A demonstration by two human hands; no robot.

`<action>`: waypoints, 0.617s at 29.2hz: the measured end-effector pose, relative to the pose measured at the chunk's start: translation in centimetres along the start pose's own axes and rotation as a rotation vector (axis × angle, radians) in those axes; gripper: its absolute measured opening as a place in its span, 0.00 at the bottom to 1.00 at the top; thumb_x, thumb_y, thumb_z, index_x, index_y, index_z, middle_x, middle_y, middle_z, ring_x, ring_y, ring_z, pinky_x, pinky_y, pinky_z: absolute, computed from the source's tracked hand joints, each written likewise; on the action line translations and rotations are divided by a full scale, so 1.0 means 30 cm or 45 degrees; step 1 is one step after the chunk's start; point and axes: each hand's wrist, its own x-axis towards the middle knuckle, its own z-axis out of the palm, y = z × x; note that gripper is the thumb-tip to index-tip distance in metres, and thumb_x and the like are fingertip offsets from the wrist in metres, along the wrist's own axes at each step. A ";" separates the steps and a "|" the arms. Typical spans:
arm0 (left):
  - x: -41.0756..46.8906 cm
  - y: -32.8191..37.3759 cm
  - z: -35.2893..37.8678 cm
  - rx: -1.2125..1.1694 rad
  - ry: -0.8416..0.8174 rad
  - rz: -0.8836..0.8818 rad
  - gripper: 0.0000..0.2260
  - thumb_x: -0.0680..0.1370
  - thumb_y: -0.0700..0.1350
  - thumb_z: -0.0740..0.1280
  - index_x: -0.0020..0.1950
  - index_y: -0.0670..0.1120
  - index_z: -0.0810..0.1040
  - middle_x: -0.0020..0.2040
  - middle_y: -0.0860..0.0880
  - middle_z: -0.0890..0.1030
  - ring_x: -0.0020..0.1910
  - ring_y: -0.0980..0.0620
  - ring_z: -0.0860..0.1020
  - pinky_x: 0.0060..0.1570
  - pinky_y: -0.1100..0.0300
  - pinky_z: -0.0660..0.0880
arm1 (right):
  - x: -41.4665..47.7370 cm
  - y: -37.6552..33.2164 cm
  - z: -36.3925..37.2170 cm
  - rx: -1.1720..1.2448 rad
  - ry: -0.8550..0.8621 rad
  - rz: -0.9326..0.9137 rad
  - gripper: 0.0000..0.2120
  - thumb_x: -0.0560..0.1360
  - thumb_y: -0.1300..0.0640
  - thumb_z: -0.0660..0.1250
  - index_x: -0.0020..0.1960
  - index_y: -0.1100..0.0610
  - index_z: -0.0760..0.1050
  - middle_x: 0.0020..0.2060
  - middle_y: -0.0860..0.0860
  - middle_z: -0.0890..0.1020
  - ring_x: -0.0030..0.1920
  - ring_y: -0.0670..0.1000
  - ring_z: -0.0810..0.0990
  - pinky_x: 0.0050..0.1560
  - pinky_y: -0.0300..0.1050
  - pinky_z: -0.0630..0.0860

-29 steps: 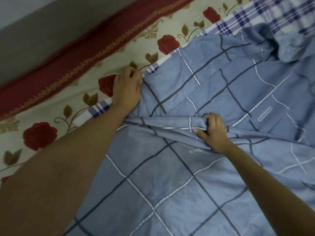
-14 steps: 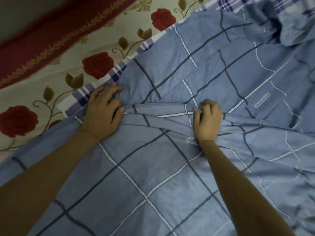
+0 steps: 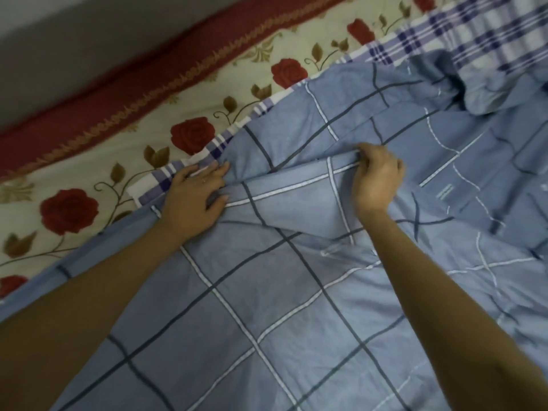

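1. Motion blur softens the whole view. The fingertips of the right hand [image 3: 378, 179] are tucked under cloth and hidden, and both forearms run off the lower edge.
2. The blue checked sheet [image 3: 267, 292] runs off the frame at the bottom and right, so its full outline cannot be made out. It covers most of a purple plaid cloth [image 3: 489, 34], which shows only as a strip along its upper edge.
3. The blue checked sheet lies spread beneath both arms. A raised fold [image 3: 296, 188] runs between the hands.
4. The right hand grips the right end of that fold with its fingers curled over the edge.
5. The left hand [image 3: 192, 200] lies open at the left end. Its fingers are fairly straight, resting partly on the plaid strip, and its thumb is on the fold.
6. The sheet is soft and creased — dark and white lines in large squares — and bunched at the upper right.
7. To the left lies a cream rose-print bedsheet [image 3: 89, 179] with a red patterned border [image 3: 148, 93].
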 end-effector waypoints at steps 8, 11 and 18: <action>-0.001 -0.053 -0.032 0.014 0.307 -0.254 0.18 0.78 0.50 0.58 0.42 0.37 0.77 0.53 0.40 0.75 0.47 0.41 0.72 0.44 0.50 0.68 | 0.363 -0.195 0.080 0.067 -0.544 -0.090 0.14 0.80 0.62 0.53 0.58 0.61 0.75 0.50 0.61 0.80 0.50 0.62 0.77 0.48 0.53 0.72; -0.013 -0.055 0.015 0.229 0.316 -0.278 0.13 0.78 0.47 0.57 0.44 0.39 0.75 0.56 0.40 0.75 0.46 0.43 0.68 0.43 0.50 0.65 | 0.403 -0.235 0.149 0.131 -0.625 -0.060 0.10 0.80 0.62 0.52 0.46 0.58 0.71 0.37 0.57 0.74 0.41 0.57 0.72 0.41 0.46 0.62; -0.003 -0.059 0.037 0.259 0.350 -0.304 0.13 0.79 0.44 0.54 0.47 0.38 0.74 0.54 0.39 0.75 0.47 0.43 0.67 0.46 0.49 0.63 | 0.421 -0.245 0.219 0.104 -0.539 -0.169 0.13 0.80 0.59 0.52 0.55 0.60 0.74 0.51 0.60 0.79 0.50 0.61 0.77 0.45 0.49 0.69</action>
